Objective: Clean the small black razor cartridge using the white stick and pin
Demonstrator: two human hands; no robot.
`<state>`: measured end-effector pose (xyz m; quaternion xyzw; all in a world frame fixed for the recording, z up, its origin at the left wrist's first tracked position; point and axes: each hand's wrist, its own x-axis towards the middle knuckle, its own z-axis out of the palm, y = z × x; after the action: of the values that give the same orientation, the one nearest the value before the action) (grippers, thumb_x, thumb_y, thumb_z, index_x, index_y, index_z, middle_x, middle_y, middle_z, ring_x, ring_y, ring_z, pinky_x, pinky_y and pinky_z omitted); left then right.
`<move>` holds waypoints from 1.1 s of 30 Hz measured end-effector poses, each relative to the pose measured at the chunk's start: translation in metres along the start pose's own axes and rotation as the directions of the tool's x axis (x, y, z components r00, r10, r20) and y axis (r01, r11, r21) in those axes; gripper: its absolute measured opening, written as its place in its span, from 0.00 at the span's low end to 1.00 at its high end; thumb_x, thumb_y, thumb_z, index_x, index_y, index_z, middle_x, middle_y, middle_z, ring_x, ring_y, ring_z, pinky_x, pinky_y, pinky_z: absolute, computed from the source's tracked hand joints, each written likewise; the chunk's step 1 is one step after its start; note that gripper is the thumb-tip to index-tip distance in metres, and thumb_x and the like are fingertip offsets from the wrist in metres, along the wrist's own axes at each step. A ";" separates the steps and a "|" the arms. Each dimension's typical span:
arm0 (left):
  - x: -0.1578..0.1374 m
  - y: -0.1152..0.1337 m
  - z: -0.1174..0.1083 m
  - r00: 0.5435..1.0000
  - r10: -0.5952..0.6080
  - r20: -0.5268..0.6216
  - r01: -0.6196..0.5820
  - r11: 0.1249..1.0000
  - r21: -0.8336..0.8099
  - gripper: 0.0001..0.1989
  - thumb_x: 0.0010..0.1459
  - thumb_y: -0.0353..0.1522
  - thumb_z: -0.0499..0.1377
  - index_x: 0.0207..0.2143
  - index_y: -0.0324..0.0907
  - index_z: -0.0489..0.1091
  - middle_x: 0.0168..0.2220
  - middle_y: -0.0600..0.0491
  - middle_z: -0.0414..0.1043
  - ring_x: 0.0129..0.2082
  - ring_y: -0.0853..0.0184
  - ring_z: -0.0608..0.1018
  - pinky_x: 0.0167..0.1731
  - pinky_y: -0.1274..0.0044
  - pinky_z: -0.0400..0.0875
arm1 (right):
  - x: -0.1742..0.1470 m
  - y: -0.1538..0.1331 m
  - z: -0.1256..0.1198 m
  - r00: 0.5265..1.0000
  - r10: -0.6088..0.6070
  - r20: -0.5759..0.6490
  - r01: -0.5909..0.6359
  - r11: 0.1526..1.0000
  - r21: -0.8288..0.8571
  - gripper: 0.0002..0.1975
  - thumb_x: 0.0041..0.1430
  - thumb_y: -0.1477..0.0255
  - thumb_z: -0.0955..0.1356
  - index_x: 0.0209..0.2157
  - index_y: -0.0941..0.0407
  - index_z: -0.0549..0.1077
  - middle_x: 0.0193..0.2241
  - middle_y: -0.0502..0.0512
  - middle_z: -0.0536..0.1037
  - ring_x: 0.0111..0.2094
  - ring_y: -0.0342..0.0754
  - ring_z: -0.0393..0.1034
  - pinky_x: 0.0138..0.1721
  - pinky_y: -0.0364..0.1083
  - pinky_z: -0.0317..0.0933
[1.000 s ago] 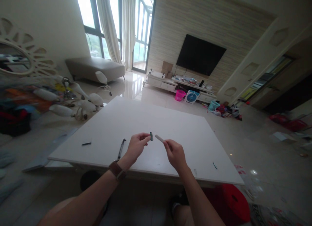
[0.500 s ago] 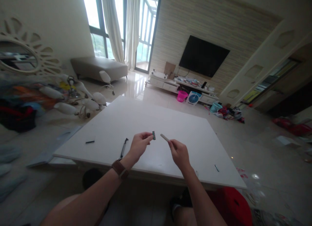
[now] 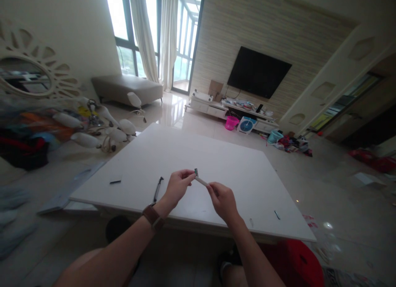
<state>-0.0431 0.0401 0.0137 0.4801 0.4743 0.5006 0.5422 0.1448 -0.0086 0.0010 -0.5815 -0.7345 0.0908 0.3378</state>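
Over the middle of the white table [image 3: 173,148], my left hand [image 3: 178,186] pinches a small dark green and black razor cartridge [image 3: 196,171] between thumb and fingertips. My right hand [image 3: 222,200] grips a slim light-grey stick [image 3: 201,181]. The stick's far end meets the cartridge's lower edge or my left fingertips; which one is too small to tell. A dark razor handle [image 3: 157,190] lies just left of my left hand. Farther left is a short black strip [image 3: 115,181]. To the right lies another small dark piece [image 3: 277,214].
A small clear piece [image 3: 251,222] lies by the table's front edge, near my right forearm. A red stool [image 3: 300,264] stands below the right front corner. A lamp with several white shades [image 3: 116,134] is beyond the left edge.
My right hand has brought the grey stick leftward, closing the gap to the razor cartridge. My left hand has stayed nearly in place, and the cartridge is turned slightly.
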 end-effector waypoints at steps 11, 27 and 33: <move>0.001 -0.004 0.001 1.000 0.006 0.016 -0.006 1.000 0.015 0.12 0.47 0.37 0.65 0.31 0.38 0.79 0.27 0.51 0.77 0.24 0.71 0.70 0.26 0.78 0.64 | 0.003 0.007 -0.003 0.999 0.051 0.000 -0.051 0.998 -0.025 0.17 0.68 0.63 0.61 0.32 0.55 0.75 0.25 0.52 0.75 0.25 0.44 0.64 0.29 0.43 0.51; 0.003 -0.004 0.000 1.000 -0.007 -0.007 0.007 1.000 0.001 0.11 0.46 0.37 0.65 0.30 0.39 0.79 0.27 0.51 0.77 0.24 0.70 0.70 0.25 0.78 0.64 | 0.004 0.004 0.001 0.993 0.098 -0.069 -0.098 0.995 0.003 0.20 0.69 0.60 0.59 0.31 0.55 0.75 0.22 0.51 0.72 0.24 0.44 0.62 0.27 0.42 0.49; 0.004 -0.008 0.000 1.000 0.009 -0.003 -0.009 1.000 0.007 0.11 0.46 0.37 0.65 0.30 0.39 0.79 0.26 0.51 0.77 0.24 0.70 0.71 0.25 0.78 0.65 | 0.003 0.001 0.003 0.988 0.125 -0.090 -0.126 0.992 -0.009 0.19 0.68 0.60 0.59 0.31 0.55 0.74 0.21 0.50 0.71 0.23 0.44 0.62 0.27 0.42 0.49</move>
<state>-0.0426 0.0443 0.0052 0.4833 0.4747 0.5022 0.5375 0.1437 -0.0050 -0.0009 -0.6325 -0.6812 0.0803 0.3597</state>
